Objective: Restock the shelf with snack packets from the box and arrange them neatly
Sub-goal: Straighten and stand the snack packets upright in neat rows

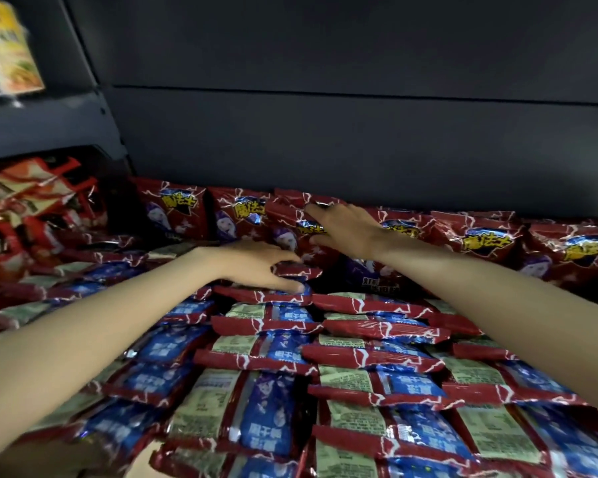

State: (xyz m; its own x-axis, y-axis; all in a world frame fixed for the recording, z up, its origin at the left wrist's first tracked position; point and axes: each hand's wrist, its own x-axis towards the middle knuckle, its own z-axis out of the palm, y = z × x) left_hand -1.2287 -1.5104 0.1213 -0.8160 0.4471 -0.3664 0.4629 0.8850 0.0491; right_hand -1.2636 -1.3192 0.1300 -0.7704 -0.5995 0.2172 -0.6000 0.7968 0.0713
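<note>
R hand (342,225) grips upright packet (292,232), face front.

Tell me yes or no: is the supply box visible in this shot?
No, only the shelf back, red snack packets and both hands show.

Dim, bluish light falls from above the shelf, glinting off the foil packets (377,326), while wide-angle bending and motion blur smear the edges, worst at the upper-left box (6,50).
</note>
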